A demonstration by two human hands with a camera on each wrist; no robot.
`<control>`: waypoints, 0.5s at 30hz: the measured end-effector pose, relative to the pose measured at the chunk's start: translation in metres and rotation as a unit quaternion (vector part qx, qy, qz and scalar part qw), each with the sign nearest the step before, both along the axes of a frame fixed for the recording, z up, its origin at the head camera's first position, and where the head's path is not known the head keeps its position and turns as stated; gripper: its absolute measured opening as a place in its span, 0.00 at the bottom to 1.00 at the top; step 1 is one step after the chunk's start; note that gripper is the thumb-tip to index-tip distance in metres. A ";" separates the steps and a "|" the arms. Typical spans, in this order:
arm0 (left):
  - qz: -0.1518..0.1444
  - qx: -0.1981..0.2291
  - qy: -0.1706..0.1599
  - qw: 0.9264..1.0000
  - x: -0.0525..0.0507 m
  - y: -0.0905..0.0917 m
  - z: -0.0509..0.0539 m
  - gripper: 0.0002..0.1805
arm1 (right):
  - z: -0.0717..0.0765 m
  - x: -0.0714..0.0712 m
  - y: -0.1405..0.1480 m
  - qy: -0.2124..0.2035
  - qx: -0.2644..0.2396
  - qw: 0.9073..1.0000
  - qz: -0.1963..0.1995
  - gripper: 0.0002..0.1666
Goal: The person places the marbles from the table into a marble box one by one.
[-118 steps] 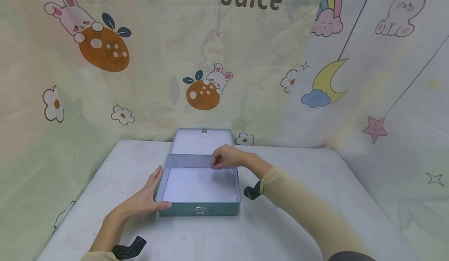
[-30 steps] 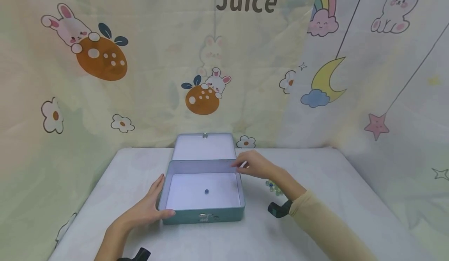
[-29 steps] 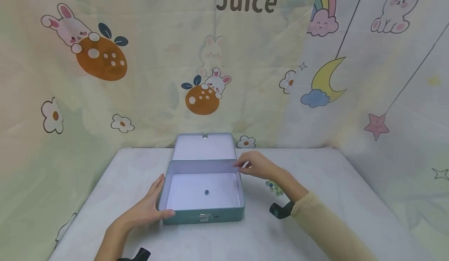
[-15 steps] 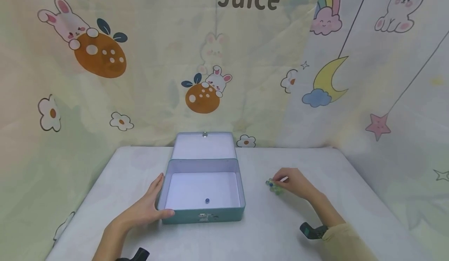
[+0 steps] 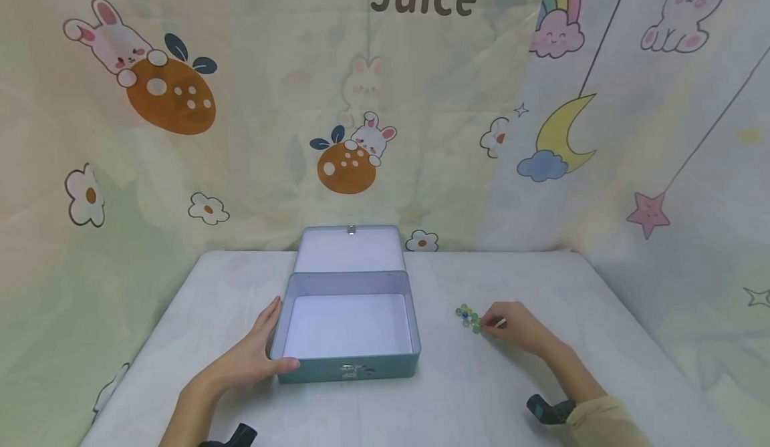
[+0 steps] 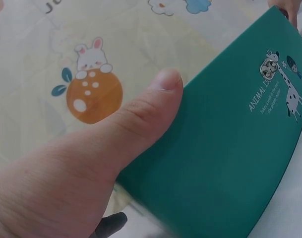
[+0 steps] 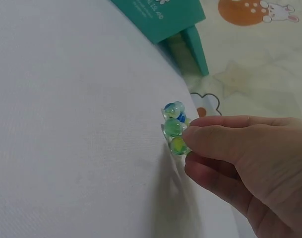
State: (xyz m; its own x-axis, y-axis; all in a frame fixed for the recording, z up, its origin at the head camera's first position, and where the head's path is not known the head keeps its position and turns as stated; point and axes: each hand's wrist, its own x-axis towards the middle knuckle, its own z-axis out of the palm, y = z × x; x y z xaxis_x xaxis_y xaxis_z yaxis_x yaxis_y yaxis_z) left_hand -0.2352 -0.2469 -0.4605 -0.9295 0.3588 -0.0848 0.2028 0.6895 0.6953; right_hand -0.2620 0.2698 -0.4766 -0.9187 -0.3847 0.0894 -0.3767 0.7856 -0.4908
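Note:
A green tin box (image 5: 345,370) stands with its lid (image 5: 351,250) folded back. My left hand (image 5: 249,353) rests on its front left corner, fingers straight along the left side. In the left wrist view the thumb (image 6: 155,101) lies against the box's green front (image 6: 215,134), printed with a giraffe. Right of the box lies a small cluster of green, blue and yellowish glass marbles (image 5: 466,315). My right hand (image 5: 520,327) is at the cluster's near right end, thumb and forefinger pinching a marble mostly hidden by them. In the right wrist view several marbles (image 7: 173,127) show beside the thumb.
A white cloth covers the table (image 5: 481,393). Behind and at both sides hangs a printed curtain (image 5: 265,133) with rabbits, flowers and a moon. Dark camera mounts sit at both wrists, the right one (image 5: 549,409) close above the table.
From the box's right rim, my right hand has moved right and nearer to the marbles. A blue marble rolled forward inside the box and is out of sight now. The left hand keeps its place.

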 end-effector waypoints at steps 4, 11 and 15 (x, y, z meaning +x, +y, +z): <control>-0.007 0.000 0.008 1.000 -0.001 0.000 -0.001 0.66 | -0.004 0.001 0.000 -0.007 0.008 1.000 -0.011 0.08; -0.011 0.001 0.012 1.000 0.001 -0.003 -0.002 0.66 | -0.007 0.005 -0.002 -0.012 0.030 0.999 -0.026 0.08; -0.017 0.001 0.021 1.000 0.001 -0.003 -0.001 0.66 | -0.005 0.009 -0.003 -0.002 0.037 0.999 -0.017 0.08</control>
